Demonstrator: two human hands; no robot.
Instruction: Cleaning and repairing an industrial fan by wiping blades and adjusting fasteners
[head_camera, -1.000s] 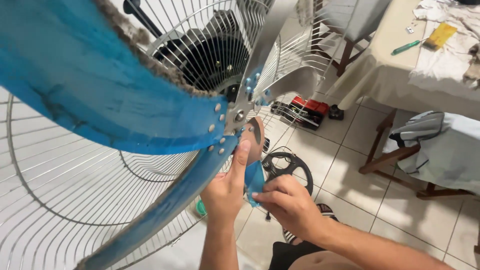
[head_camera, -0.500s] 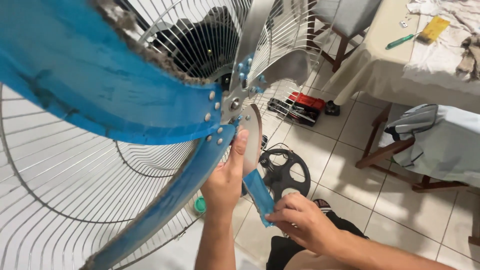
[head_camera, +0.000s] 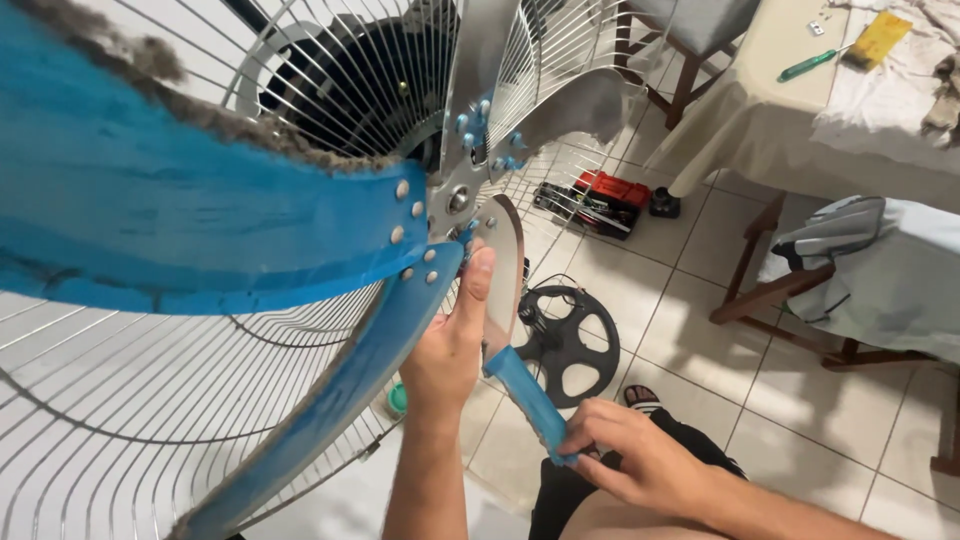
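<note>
- The right hand (head_camera: 640, 462), nearest the camera, has its fingers clenched on the low end of a strip of blue film (head_camera: 530, 400)
- That strip is a narrow band whose long axis slants from the right hand up and left to the lower edge of a bare metal fan blade (head_camera: 503, 270), where it is still attached
- The left hand (head_camera: 450, 345) grasps that metal blade, thumb pointing up along its face toward the hub (head_camera: 458, 198), fingers wrapped behind it
- Just left of the left hand a blue-covered blade (head_camera: 330, 390) runs down and left; a wider blue blade (head_camera: 180, 220) with dust on its upper edge points left from the hub
- The wire guard (head_camera: 120, 400) sits close behind the blades, so room is tight there; toward the camera it is open
- Farther off on the tiled floor (head_camera: 780, 400): a black round base (head_camera: 565, 345), a red and black toolbox (head_camera: 600, 200), a wooden chair (head_camera: 860, 280), and a surface (head_camera: 790, 110) with a cloth
</note>
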